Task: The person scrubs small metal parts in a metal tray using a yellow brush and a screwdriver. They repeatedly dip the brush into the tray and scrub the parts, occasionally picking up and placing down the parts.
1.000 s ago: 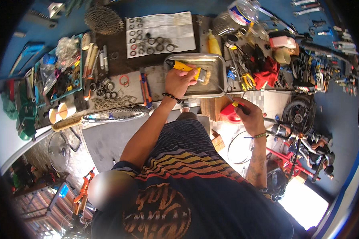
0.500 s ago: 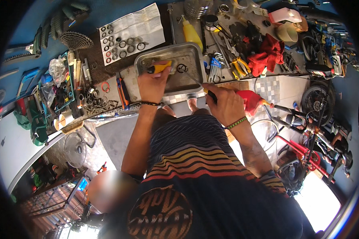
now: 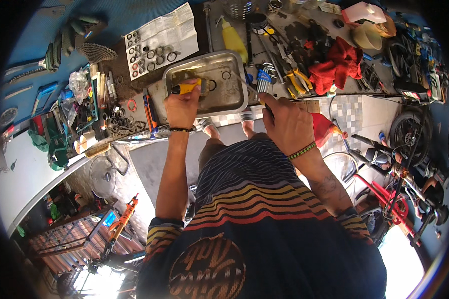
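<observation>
From the head view, your left hand [image 3: 181, 105] is closed around a yellow-handled tool [image 3: 187, 88], fingers wrapped on the grip, and it sits over the near left corner of the steel tray [image 3: 229, 97]. The tool's handle pokes out above your knuckles, lying across the tray's left edge. Just beyond that hand, inside the tray, a few small rings [image 3: 226, 75] lie on the bottom.

Your right hand [image 3: 284, 122] is closed on a thin metal rod [image 3: 248, 85] that runs from your fingers up and left, its tip reaching over the tray's right rim. What the rod's far end touches is too small to tell. Just right of that wrist is a red oil can [image 3: 323, 128], near but apart from the hand.

Left of your left hand, a blue-and-orange tool [image 3: 149, 110] lies on the bench beside the tray. Beyond the tray, a sheet of paper [image 3: 182, 27] carries more rings in rows. Up and right of your right hand are a yellow bottle [image 3: 233, 41] and a red rag [image 3: 338, 64].
</observation>
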The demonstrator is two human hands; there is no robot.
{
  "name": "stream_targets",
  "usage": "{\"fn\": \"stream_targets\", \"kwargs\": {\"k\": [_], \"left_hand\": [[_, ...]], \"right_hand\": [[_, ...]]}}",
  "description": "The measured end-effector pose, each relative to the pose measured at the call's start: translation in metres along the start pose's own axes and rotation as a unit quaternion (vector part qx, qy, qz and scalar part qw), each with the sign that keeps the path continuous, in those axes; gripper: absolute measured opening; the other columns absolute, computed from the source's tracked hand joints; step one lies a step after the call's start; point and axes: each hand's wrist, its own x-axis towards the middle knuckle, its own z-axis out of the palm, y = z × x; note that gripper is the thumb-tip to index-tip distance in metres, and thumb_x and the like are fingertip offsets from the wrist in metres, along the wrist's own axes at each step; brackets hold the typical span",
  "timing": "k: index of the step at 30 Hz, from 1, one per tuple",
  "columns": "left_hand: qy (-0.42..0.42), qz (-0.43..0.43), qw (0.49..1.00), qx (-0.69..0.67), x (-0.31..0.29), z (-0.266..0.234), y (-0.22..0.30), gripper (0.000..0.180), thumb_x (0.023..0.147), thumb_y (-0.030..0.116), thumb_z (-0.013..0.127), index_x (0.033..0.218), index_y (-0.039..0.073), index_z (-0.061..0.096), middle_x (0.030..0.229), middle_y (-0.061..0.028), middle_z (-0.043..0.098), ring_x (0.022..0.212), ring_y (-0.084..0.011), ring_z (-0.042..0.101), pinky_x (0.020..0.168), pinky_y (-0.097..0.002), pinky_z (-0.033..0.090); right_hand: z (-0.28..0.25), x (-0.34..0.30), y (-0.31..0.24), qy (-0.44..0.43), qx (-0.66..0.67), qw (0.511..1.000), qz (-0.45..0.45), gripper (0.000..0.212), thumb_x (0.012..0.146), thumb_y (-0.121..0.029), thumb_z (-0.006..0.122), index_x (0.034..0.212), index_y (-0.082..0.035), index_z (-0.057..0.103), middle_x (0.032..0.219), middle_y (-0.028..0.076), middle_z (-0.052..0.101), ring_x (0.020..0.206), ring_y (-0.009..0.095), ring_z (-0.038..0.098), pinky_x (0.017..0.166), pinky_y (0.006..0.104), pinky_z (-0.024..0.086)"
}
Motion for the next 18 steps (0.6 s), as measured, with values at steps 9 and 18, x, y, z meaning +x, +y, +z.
{"fn": "stream_targets", "kwargs": {"k": [9, 18], "left_hand": [[-0.007, -0.073, 0.994, -0.075, -0.005, -0.008, -0.001, 0.025, 0.100, 0.014, 0.078, 0.121, 0.001, 0.078, 0.096, -0.0092, 0.081, 0.080, -0.0140, 0.077, 0.070, -0.0261, 0.063], [-0.045, 0.103, 0.993, 0.028, 0.004, -0.014, -0.001, 0.019, 0.091, 0.022, 0.082, 0.107, 0.013, 0.084, 0.083, -0.0135, 0.079, 0.069, -0.0261, 0.076, 0.072, -0.0357, 0.060]], "right_hand": [[0.037, 0.001, -0.017, -0.077, 0.044, 0.995, -0.044, 0.039, 0.091, -0.024, 0.073, 0.130, -0.020, 0.075, 0.084, 0.014, 0.073, 0.072, 0.035, 0.074, 0.066, 0.0473, 0.060], [0.045, -0.005, -0.026, -0.087, 0.025, 0.995, -0.046, 0.039, 0.094, -0.022, 0.069, 0.132, -0.017, 0.073, 0.080, 0.017, 0.073, 0.072, 0.035, 0.074, 0.067, 0.0473, 0.061]]}}
